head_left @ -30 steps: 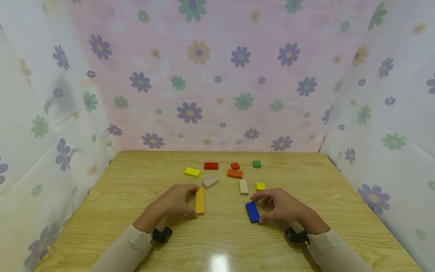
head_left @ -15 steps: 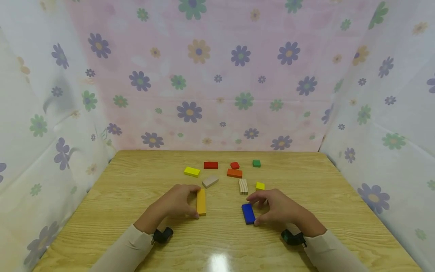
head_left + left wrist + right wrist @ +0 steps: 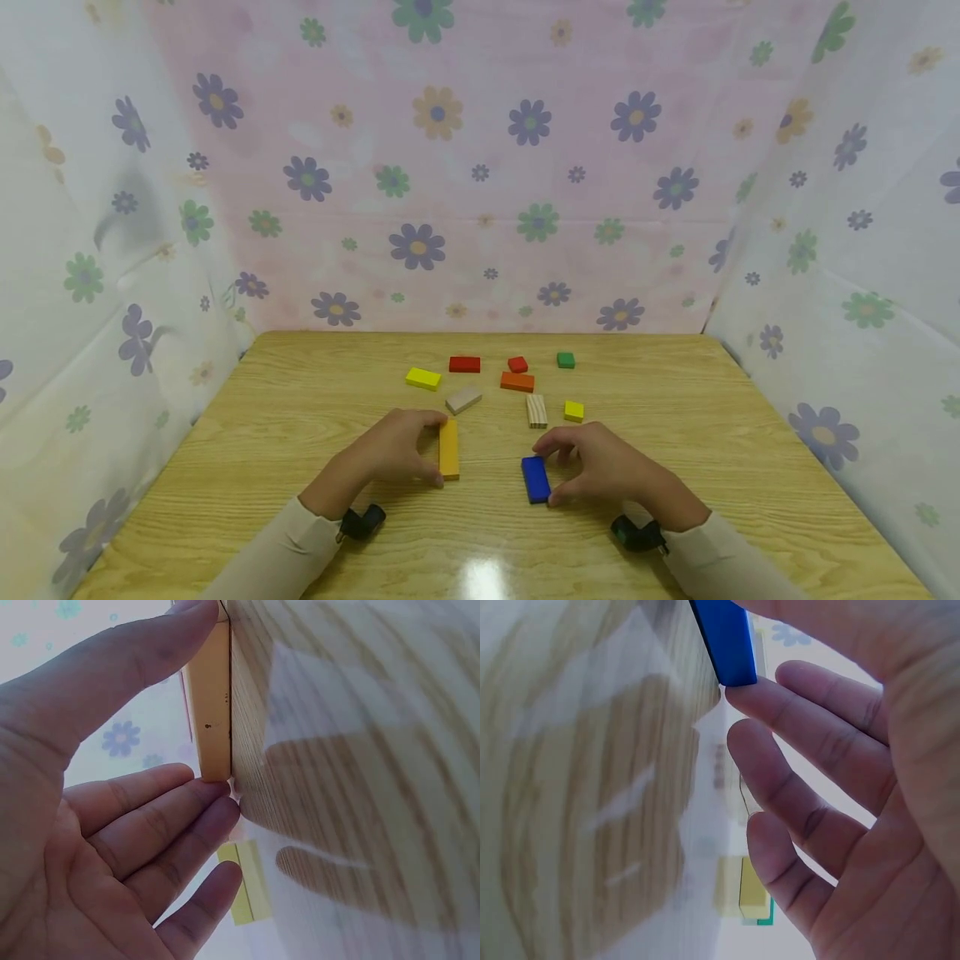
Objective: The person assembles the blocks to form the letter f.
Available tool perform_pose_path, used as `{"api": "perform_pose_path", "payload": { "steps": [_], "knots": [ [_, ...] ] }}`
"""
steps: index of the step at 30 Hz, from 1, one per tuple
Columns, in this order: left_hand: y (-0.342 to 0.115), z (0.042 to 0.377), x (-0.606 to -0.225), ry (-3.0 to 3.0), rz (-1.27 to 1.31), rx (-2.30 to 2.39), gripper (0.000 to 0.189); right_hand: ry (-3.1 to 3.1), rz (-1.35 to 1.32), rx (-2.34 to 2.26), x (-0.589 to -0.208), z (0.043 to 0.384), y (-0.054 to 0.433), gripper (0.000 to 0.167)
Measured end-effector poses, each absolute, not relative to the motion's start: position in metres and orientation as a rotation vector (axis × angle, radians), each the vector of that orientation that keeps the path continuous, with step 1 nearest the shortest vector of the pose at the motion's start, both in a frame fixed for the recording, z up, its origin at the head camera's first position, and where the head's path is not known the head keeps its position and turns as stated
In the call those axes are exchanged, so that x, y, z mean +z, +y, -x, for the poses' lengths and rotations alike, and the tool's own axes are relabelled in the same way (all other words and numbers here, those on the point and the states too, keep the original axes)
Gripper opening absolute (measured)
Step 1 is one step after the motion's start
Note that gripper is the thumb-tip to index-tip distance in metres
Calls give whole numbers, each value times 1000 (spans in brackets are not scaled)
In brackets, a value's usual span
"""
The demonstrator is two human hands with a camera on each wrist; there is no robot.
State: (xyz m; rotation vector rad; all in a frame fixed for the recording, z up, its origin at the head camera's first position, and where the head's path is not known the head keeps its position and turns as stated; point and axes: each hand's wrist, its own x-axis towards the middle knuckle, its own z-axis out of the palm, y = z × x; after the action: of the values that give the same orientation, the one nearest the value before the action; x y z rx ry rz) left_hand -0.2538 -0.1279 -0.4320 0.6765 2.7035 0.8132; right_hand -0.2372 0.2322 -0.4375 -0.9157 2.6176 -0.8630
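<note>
In the head view my left hand [image 3: 397, 450] holds a long orange-yellow block [image 3: 448, 450] by its two ends, thumb at the near end and fingertips at the far end. The left wrist view shows that block [image 3: 211, 705] between thumb and fingertips, low against the wooden surface. My right hand [image 3: 600, 465] pinches a blue block [image 3: 536, 480] the same way, thumb near and finger far. In the right wrist view a fingertip touches the end of the blue block [image 3: 731, 645]; the thumb's tip is out of frame. A gap of tabletop separates the two blocks.
Beyond the hands on the wooden table [image 3: 300, 375] lie a beige block [image 3: 463, 400], a striped wood block [image 3: 536, 412], a small yellow block [image 3: 573, 411], a yellow block [image 3: 423, 379], an orange block [image 3: 517, 382], two red blocks [image 3: 465, 364] and a green block [image 3: 566, 360]. Flowered cloth surrounds the table.
The blue block has slid left and slightly nearer with my right hand, and has turned a little straighter. My left hand has shifted the orange-yellow block slightly right. The two blocks are closer together.
</note>
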Motion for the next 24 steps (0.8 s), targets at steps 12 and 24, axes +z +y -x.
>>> {"api": "perform_pose_path", "payload": {
  "steps": [12,24],
  "knots": [
    [-125,251,-429,2697,-717,801,91,2593,972,-900,-438,232,222,59],
    [-122,250,-432,2724,-783,764,92,2577,979,-889,-436,226,214,59]
  ]
}}
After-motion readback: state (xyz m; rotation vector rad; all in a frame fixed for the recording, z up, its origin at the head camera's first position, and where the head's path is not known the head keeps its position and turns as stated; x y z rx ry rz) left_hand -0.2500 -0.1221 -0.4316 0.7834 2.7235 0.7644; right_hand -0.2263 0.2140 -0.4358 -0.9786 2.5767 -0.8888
